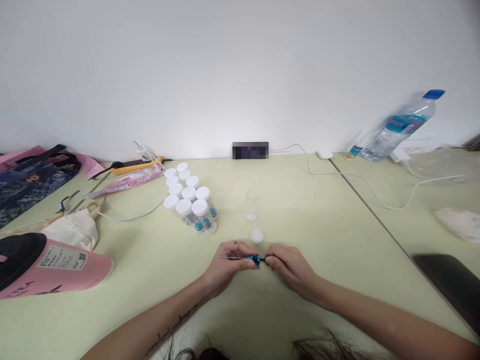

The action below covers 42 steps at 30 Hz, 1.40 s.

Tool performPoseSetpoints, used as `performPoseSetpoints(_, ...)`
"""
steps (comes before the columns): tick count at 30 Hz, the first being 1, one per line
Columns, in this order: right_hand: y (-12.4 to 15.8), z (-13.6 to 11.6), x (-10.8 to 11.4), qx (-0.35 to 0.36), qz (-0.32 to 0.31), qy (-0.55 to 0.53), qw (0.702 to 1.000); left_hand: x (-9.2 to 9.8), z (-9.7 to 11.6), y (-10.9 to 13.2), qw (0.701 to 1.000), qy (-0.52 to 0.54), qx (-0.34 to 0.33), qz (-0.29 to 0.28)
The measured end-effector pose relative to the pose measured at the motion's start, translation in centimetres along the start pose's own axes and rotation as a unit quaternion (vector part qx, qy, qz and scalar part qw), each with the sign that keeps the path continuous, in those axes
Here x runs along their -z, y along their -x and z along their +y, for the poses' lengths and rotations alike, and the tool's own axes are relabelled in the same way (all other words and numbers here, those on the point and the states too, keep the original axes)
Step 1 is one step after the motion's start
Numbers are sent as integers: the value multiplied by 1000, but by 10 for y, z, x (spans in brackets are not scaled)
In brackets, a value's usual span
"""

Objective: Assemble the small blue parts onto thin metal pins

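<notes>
Between the fingertips of my left hand [228, 262] is a small shiny blue piece [254, 259], with a thin white string [231, 257] trailing back over the hand. My right hand [287, 265] pinches a short black stick-like part [263, 260] that meets the blue piece from the right. Its exact kind is too small to make out. Just beyond my hands a white round lid [257, 236] lies flat on the table. Behind it stands a clear open jar [252, 206].
Several white-capped clear jars [201, 207], some with blue items inside, stand to the left. A pink cup [71, 262] is at the near left. A phone [250, 150] leans on the wall. At right are a water bottle [403, 125], a white cable [360, 176] and a dark flat object [450, 282].
</notes>
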State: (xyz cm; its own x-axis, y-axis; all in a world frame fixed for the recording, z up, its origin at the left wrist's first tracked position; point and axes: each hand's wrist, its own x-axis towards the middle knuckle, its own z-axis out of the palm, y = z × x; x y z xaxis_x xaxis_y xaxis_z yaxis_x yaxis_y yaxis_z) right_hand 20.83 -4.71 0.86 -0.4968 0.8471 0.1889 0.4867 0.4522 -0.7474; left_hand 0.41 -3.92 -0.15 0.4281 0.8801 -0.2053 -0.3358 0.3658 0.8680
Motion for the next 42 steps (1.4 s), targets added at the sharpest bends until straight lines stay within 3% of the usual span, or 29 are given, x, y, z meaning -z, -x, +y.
performPoseSetpoints(10, 1, 3, -4, 80, 60, -64, 993, -1, 2, 0, 1000, 13, 9, 20)
performPoseSetpoints(19, 0, 1, -1, 26, 13, 14, 999, -1, 1, 0, 1000, -14, 9, -8)
performPoseSetpoints(26, 0, 2, -3, 40, 49, -43, 997, 0, 1, 0, 1000, 5, -7, 2)
performPoseSetpoints(33, 0, 3, -2, 18, 7, -2, 1000, -1, 1, 0, 1000, -21, 8, -14)
performPoseSetpoints(38, 0, 4, -4, 23, 45, -33, 998, -1, 2, 0, 1000, -9, -4, -3)
performPoseSetpoints(42, 0, 4, -3, 23, 33, -33, 999, 0, 2, 0, 1000, -13, 0, -14)
